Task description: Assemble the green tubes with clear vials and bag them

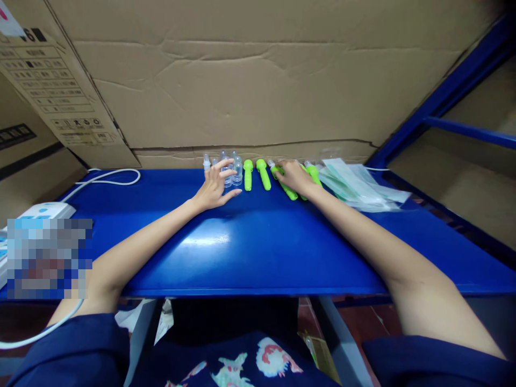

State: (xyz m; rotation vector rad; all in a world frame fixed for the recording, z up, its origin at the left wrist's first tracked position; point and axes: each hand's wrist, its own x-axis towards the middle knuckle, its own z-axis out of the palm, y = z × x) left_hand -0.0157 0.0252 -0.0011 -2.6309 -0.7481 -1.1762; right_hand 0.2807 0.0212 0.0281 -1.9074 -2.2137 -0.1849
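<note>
Spreading our left hand [213, 189] wide, fingers apart, beside clear bottles [237, 173] just before twelve o'clock, we cover green tubes [291, 193] just past twelve with our right hand [296, 177], grip unclear; two already lie separate, the rest bunched.

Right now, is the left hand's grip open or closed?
Open: the left hand has its thumb well apart from its fingers. Whether it touches the clear containers, cannot tell.
</note>
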